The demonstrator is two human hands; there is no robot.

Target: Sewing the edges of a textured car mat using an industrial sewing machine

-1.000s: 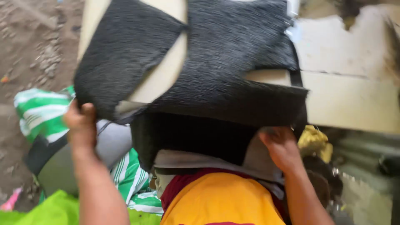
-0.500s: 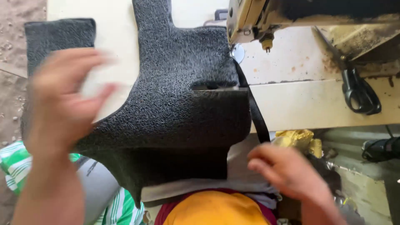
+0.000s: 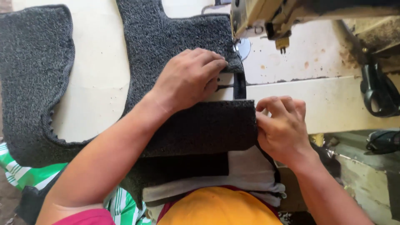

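Note:
A dark grey looped-pile mat (image 3: pixel 175 46), cut in an irregular shape, lies flat on a white sewing table (image 3: pixel 100 75). My left hand (image 3: pixel 189 77) presses palm-down on the mat just left of the sewing machine head (image 3: pixel 266 18). My right hand (image 3: pixel 281 125) pinches the mat's right edge, where a black binding strip (image 3: pixel 239 85) runs along it toward the needle. The mat's near part hangs over the table edge onto my lap.
Black scissors (image 3: pixel 377 91) lie on the table at the right. A green-and-white striped cloth (image 3: pixel 25 173) sits low on the left. White fabric (image 3: pixel 250 171) lies under the mat on my lap, above my yellow garment (image 3: pixel 216 208).
A second ago the mat was held up in the air; it now lies flat on the table. My left hand moved right onto it, my right hand rose to its edge.

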